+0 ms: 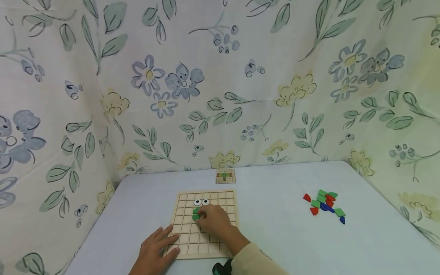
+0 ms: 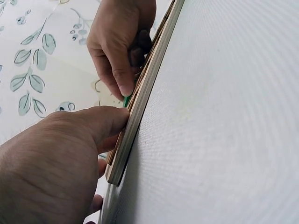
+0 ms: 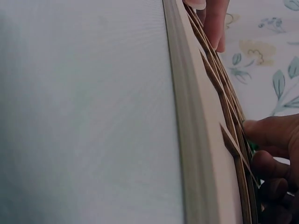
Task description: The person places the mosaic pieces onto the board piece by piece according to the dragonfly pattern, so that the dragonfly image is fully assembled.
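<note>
A square wooden grid board lies flat on the table. Two round eye pieces and green pieces sit in its upper middle cells. My right hand reaches over the board from the right, its curled fingertips pinching a green piece, mostly hidden behind the fingers. With fingers spread, my left hand rests at the board's lower left corner, thumb along the front edge. Both wrist views see the board edge-on, so its cells are largely hidden there.
Loose red, green and blue pieces lie scattered on the right of the white table. Behind the board is a small pattern card with a coloured figure on a grid. A floral curtain hangs behind the table.
</note>
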The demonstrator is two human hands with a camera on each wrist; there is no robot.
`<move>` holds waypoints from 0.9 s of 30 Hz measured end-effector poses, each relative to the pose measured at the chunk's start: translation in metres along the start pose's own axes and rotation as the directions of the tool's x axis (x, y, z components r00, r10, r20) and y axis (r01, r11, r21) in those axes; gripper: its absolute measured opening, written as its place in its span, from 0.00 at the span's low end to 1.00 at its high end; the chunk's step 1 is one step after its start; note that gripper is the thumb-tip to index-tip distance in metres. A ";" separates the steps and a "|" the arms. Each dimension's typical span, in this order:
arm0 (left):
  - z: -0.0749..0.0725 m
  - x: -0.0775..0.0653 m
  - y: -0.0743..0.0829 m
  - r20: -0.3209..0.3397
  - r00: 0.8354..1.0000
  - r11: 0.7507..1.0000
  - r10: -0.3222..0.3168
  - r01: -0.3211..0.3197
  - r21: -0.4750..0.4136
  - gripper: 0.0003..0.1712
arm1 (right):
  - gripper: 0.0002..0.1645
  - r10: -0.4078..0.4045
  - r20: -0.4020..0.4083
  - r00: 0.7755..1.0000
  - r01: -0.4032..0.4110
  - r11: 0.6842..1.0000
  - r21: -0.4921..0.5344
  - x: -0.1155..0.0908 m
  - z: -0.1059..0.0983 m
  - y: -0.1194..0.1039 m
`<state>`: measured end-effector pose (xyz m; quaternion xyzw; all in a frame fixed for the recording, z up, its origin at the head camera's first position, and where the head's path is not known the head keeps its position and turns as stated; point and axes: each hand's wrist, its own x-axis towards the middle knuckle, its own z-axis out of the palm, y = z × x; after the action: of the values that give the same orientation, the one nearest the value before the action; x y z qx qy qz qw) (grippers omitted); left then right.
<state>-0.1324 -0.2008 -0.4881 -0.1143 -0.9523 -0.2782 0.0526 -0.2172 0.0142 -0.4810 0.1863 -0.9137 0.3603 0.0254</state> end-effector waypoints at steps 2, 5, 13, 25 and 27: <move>0.000 0.000 0.000 0.003 1.000 1.000 -0.005 0.005 0.003 0.27 | 0.10 -0.004 -0.009 1.000 0.004 1.000 -0.014 0.000 0.001 0.001; 0.000 0.000 0.000 0.005 1.000 1.000 -0.008 0.008 -0.002 0.27 | 0.11 -0.007 -0.021 1.000 0.007 1.000 -0.028 -0.001 0.001 0.001; 0.001 0.000 0.001 0.002 1.000 1.000 -0.010 0.010 0.000 0.27 | 0.12 -0.007 -0.035 0.999 0.006 1.000 -0.019 -0.002 0.001 0.000; 0.002 0.000 -0.003 -0.021 0.999 0.999 0.035 -0.034 0.018 0.26 | 0.12 0.034 -0.021 0.999 -0.035 0.998 -0.051 -0.004 0.001 -0.002; 0.002 0.000 -0.002 -0.021 0.999 0.999 0.034 -0.034 0.019 0.26 | 0.11 0.034 -0.023 0.999 -0.035 0.998 -0.050 -0.004 0.001 -0.002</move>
<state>-0.1327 -0.2017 -0.4914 -0.1269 -0.9522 -0.2694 0.0683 -0.2127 0.0135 -0.4808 0.1661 -0.9251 0.3398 0.0339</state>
